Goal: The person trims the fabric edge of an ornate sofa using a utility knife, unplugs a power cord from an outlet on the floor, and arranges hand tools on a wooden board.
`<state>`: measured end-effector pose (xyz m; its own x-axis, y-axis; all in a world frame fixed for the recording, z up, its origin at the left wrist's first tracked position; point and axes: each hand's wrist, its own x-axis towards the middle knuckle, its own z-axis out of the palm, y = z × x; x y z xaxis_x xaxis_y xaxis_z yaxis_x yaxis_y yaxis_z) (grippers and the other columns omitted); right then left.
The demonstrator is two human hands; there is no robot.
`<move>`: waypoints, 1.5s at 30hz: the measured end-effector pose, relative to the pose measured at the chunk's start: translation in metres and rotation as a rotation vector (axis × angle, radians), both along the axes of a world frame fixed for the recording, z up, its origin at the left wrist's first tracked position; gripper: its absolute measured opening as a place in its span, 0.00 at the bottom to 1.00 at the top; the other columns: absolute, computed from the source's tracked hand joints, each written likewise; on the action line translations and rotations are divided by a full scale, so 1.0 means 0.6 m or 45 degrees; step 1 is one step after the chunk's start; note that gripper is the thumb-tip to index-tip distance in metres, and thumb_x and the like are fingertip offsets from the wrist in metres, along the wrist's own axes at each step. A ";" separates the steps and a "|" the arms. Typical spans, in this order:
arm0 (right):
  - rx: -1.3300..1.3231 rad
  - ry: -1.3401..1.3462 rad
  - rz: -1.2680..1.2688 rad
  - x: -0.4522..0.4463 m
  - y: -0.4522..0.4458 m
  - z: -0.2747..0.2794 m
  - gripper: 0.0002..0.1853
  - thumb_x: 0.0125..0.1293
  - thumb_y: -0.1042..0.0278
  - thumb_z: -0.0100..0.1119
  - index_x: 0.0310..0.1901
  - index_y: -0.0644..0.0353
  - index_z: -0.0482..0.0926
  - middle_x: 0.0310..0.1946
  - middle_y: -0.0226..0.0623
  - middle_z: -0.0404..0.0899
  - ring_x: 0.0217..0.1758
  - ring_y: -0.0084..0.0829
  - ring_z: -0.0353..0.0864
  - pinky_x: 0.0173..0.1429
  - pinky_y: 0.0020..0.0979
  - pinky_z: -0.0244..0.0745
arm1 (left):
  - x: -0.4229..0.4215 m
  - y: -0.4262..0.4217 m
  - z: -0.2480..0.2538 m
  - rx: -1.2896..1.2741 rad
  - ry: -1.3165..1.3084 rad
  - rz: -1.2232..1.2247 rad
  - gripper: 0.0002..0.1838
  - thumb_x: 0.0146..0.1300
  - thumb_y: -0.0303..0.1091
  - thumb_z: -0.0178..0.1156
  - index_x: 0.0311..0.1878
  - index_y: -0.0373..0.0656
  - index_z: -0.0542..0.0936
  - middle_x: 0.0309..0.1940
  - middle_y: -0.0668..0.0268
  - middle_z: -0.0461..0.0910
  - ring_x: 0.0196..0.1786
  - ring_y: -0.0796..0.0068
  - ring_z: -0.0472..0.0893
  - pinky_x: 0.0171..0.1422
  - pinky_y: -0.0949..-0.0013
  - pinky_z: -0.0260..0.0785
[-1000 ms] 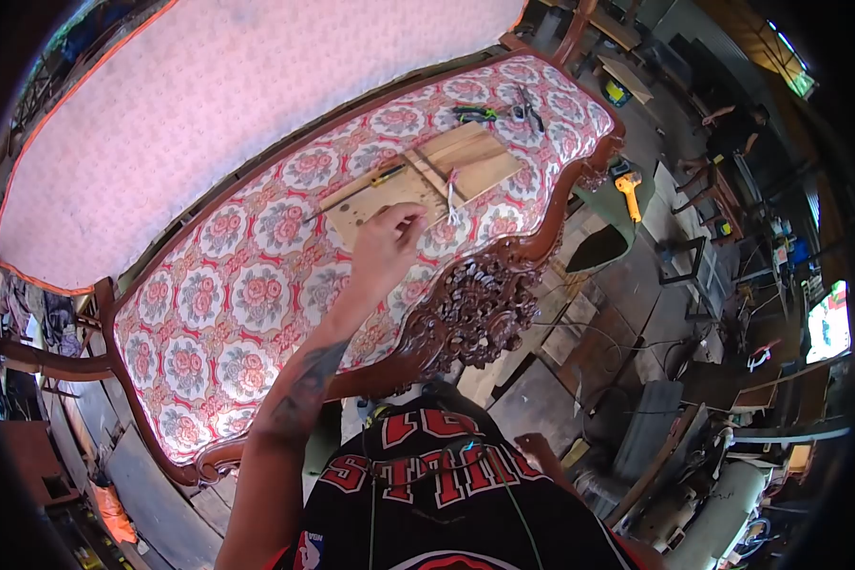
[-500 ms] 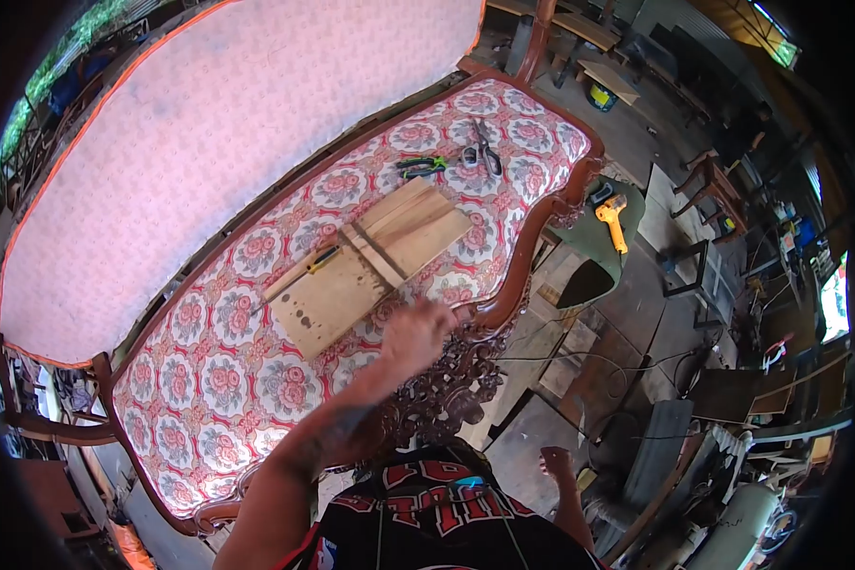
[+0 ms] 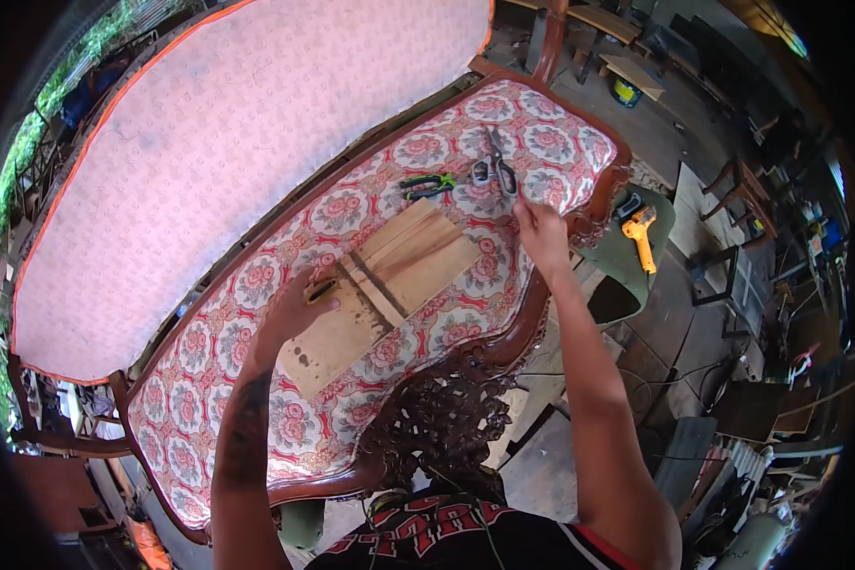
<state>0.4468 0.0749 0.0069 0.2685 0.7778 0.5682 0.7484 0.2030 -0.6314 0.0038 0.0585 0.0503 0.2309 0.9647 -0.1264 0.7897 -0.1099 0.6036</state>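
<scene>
My left hand [image 3: 297,306] curls around the yellow-and-black handle of a screwdriver [image 3: 322,289] at the left end of a wooden board [image 3: 418,249]. Its fingers hide the shaft. The board carries a cross strip and dark spots, and lies on the floral sofa seat [image 3: 337,211]. To the right, my right hand [image 3: 543,234] has its fingers curled together. Their tips are at the handle end of a pair of scissors [image 3: 505,178]; whether they grip it cannot be made out. Green-and-black pliers [image 3: 427,185] lie left of the scissors.
The sofa's pink padded back [image 3: 237,161] rises on the far side. Carved dark wood [image 3: 442,408] edges the seat's front. A yellow power tool [image 3: 640,237] rests on a green surface [image 3: 594,255] at the right. Chairs, boards and cables crowd the floor beyond.
My left hand has moved from the seat's front edge to the screwdriver. My right hand has risen from beside my body to the scissors. The view has shifted slightly.
</scene>
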 end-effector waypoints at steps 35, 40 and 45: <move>-0.310 -0.666 0.242 -0.155 0.149 0.041 0.23 0.62 0.77 0.57 0.60 0.59 0.77 0.60 0.50 0.74 0.64 0.46 0.74 0.68 0.43 0.72 | -0.010 -0.042 -0.046 0.519 0.217 0.012 0.25 0.56 0.33 0.70 0.58 0.43 0.78 0.54 0.59 0.80 0.57 0.55 0.77 0.65 0.54 0.67; -0.780 -0.796 0.340 -0.112 0.218 0.032 0.25 0.65 0.74 0.55 0.65 0.63 0.72 0.68 0.47 0.67 0.73 0.47 0.64 0.76 0.42 0.63 | 0.013 -0.055 0.007 0.709 0.305 -0.381 0.18 0.57 0.29 0.66 0.52 0.46 0.79 0.50 0.64 0.80 0.57 0.60 0.78 0.68 0.53 0.65; -0.855 -0.826 0.206 -0.121 0.193 0.028 0.17 0.67 0.72 0.54 0.57 0.65 0.77 0.60 0.54 0.71 0.67 0.50 0.71 0.68 0.45 0.70 | 0.010 -0.076 -0.014 0.682 0.353 -0.555 0.17 0.57 0.23 0.64 0.51 0.49 0.82 0.55 0.65 0.79 0.64 0.60 0.76 0.72 0.55 0.64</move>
